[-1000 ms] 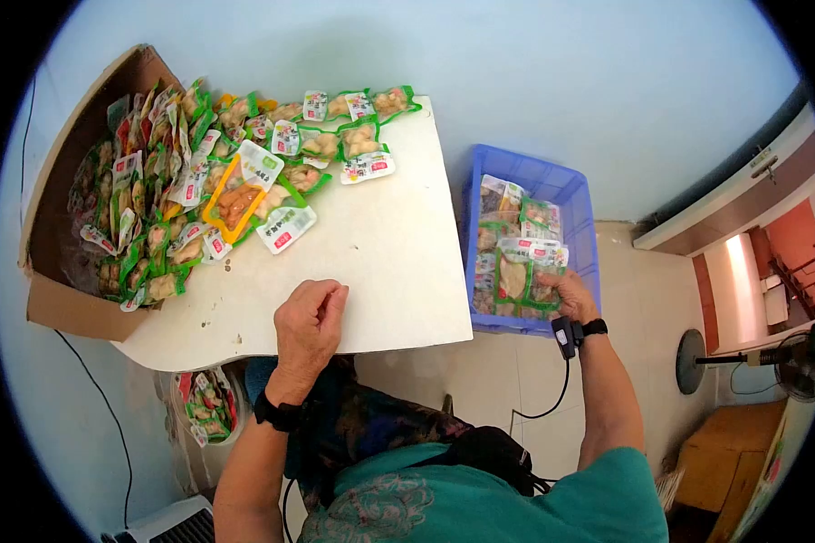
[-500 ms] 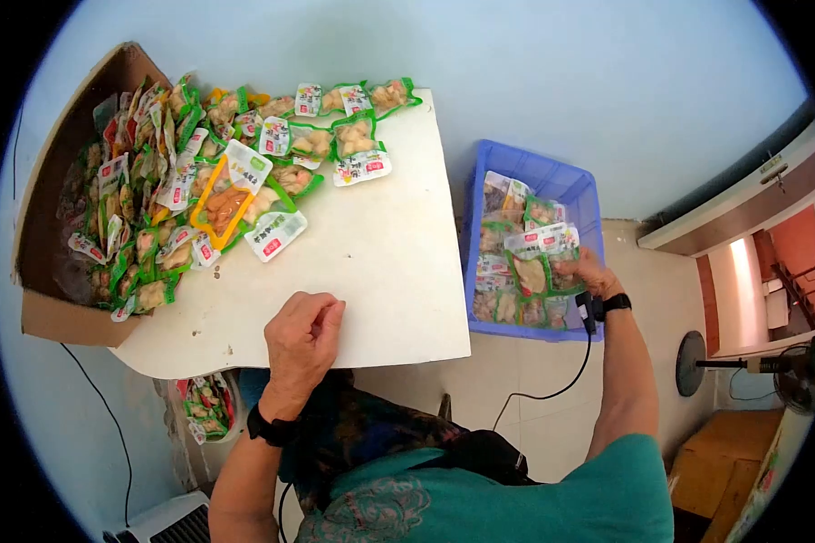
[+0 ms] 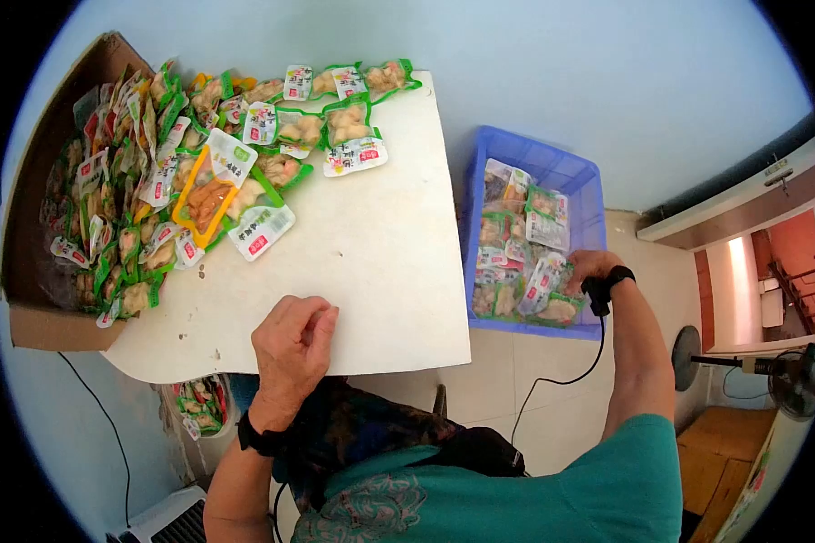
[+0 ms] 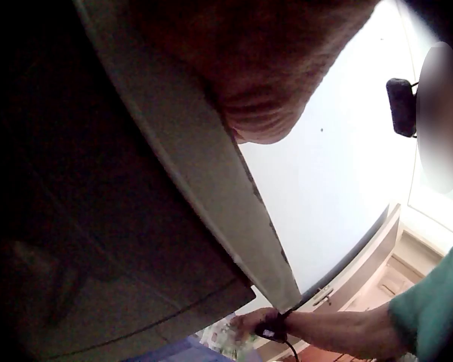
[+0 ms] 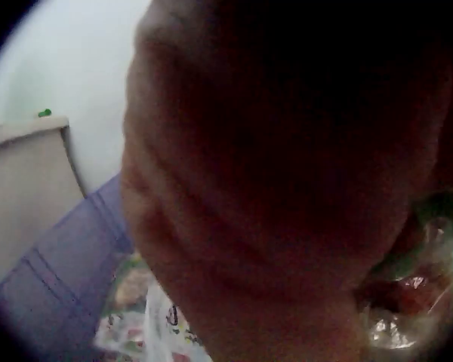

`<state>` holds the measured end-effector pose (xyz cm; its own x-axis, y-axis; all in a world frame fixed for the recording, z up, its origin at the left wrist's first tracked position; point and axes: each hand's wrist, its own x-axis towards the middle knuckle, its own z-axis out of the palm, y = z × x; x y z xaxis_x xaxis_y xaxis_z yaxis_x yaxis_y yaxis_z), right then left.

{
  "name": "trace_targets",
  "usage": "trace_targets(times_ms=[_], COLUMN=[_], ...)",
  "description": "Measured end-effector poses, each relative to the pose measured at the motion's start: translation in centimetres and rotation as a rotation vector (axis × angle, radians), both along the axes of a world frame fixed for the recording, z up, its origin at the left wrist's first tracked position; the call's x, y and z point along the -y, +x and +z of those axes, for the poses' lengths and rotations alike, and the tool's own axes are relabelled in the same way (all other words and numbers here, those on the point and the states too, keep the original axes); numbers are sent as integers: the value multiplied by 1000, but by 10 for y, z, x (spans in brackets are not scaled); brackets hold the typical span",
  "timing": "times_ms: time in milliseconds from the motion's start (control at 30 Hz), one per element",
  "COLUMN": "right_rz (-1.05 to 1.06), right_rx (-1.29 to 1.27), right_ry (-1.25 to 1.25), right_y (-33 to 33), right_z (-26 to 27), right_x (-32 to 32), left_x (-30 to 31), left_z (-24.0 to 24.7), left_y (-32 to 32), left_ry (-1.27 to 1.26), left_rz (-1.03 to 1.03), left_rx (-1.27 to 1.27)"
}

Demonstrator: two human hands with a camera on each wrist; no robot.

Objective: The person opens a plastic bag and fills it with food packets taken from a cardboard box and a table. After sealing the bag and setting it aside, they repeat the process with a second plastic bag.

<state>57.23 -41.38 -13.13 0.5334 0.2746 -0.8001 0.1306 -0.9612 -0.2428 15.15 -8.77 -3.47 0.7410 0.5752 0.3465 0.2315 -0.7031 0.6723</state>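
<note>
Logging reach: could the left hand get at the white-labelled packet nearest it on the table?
Probably yes: the left hand rests on the table, and only bare tabletop lies between it and the packet.

Pale blue wall (image 3: 561, 72) behind a white table (image 3: 380, 253), beige tiled floor (image 3: 484, 385) below, white ledge (image 3: 743, 195) at right, pedestal fan (image 3: 792, 385) beside a wooden crate (image 3: 706, 466), soft even light.
</note>
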Motion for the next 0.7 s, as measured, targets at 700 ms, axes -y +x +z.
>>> trace_targets(times_ms=[700], right_rz=[461], right_rx=[295], right_ry=[-235], right_y=[18], right_z=[-107], right_x=[13], left_x=[-1], left_z=[0], left_y=[-1], left_ry=[-59], left_rz=[-6], left_rx=[-8])
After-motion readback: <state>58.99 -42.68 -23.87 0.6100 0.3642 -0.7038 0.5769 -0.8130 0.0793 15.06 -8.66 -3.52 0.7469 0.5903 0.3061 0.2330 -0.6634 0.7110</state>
